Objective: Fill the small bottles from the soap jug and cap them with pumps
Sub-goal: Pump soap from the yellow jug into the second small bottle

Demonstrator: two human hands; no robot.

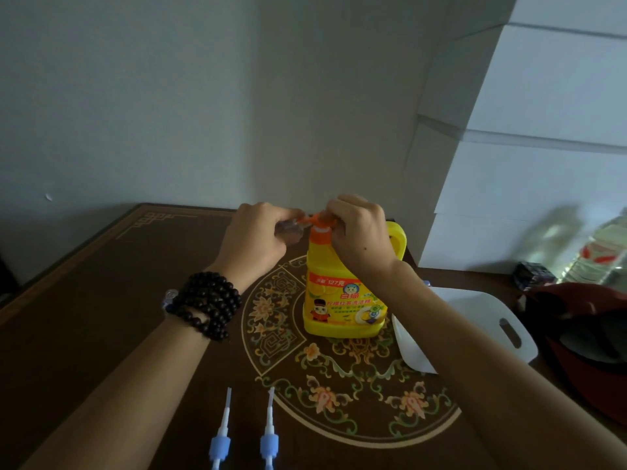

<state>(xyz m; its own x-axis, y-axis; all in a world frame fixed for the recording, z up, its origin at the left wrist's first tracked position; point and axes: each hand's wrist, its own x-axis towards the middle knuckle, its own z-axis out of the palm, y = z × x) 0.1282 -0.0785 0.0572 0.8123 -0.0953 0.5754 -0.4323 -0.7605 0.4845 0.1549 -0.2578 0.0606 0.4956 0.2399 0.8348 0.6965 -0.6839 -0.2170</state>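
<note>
The yellow soap jug (342, 293) stands upright on the dark patterned table (101, 300), with an orange pump head on top. My right hand (359, 232) curls over that orange pump (319, 232) from the right. My left hand (258, 235) grips a small clear bottle (291, 228) held level against the pump's spout. Most of the small bottle is hidden by my fingers. Two blue and white pump caps (220, 435) (269, 432) lie side by side near the table's front edge.
A white plastic container with a handle slot (481, 320) lies right of the jug. A red object (583, 334) and a large clear water bottle (597, 252) sit at the far right. White boxes (543, 130) rise behind them.
</note>
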